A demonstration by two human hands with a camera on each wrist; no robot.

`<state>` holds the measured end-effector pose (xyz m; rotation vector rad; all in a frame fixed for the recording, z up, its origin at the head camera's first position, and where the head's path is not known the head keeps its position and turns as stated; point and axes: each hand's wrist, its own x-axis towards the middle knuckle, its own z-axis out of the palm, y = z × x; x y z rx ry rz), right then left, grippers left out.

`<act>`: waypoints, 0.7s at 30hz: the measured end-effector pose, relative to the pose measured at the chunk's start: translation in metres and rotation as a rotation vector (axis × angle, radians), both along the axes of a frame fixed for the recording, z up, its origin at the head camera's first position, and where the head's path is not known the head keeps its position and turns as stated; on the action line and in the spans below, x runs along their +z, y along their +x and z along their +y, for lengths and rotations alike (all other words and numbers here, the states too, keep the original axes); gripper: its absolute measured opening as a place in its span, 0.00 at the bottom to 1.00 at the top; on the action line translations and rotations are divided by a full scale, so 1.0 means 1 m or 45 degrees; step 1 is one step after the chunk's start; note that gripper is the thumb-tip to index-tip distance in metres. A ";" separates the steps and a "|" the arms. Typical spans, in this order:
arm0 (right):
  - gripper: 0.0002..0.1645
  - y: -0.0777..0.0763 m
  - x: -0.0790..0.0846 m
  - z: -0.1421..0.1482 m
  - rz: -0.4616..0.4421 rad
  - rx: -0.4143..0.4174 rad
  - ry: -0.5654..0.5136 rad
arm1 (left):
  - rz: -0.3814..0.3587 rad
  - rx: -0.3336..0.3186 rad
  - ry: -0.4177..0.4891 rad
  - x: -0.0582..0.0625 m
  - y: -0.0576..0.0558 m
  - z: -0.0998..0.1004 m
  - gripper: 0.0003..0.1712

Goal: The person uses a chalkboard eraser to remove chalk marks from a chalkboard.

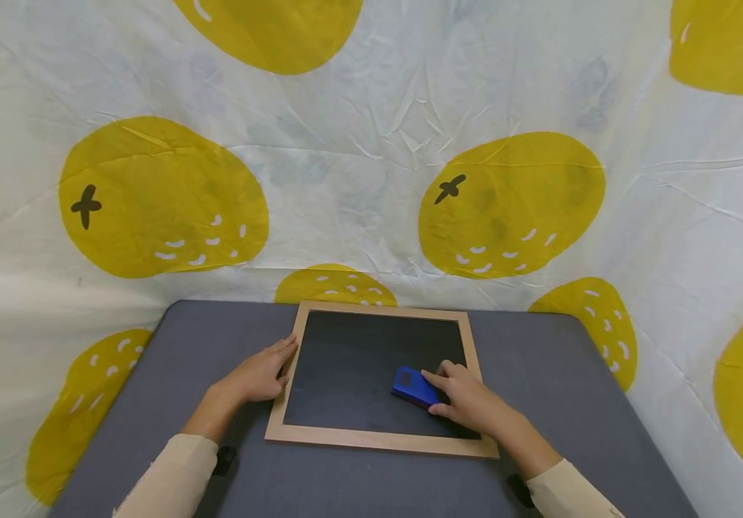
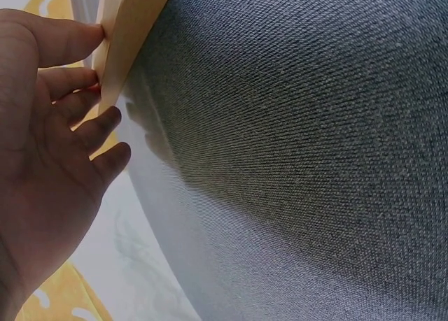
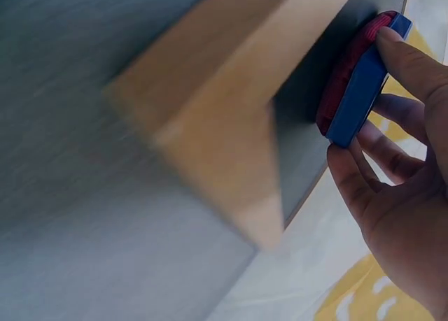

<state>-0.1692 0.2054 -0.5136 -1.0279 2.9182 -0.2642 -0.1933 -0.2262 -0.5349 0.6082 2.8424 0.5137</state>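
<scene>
A small blackboard (image 1: pixel 352 367) with a light wooden frame (image 1: pixel 377 437) lies on the grey table. With its thumb and fingertips my left hand (image 1: pixel 257 374) touches the frame's left side; in the left wrist view the other fingers are spread loosely and grip nothing. Over the lower right of the board, my right hand (image 1: pixel 471 401) holds a blue chalkboard eraser (image 1: pixel 413 385) between thumb and fingers. The right wrist view shows the eraser's dark red pad (image 3: pixel 346 73) facing the black surface. No writing is visible on the board.
Grey fabric covers the table (image 1: pixel 578 403), which extends on both sides of the board. Behind and around it hangs a white curtain (image 1: pixel 345 187) printed with yellow fruit. Dark straps sit at both wrists, by the cream sleeves (image 1: pixel 173 475).
</scene>
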 end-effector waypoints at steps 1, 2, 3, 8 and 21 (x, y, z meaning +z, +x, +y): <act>0.41 -0.002 0.001 -0.006 -0.003 0.006 0.005 | -0.002 0.001 -0.002 0.000 0.000 0.000 0.41; 0.41 -0.004 0.002 -0.013 -0.009 0.011 0.010 | -0.005 0.002 -0.004 0.000 0.000 0.000 0.41; 0.41 -0.006 0.003 -0.019 -0.018 0.016 0.013 | -0.010 0.005 -0.003 0.000 -0.001 0.000 0.41; 0.41 -0.017 0.005 -0.052 -0.075 0.048 0.034 | -0.014 -0.003 0.001 0.002 -0.002 0.001 0.41; 0.42 -0.032 0.010 -0.143 -0.076 0.142 0.147 | -0.026 -0.020 0.025 0.008 -0.013 -0.004 0.40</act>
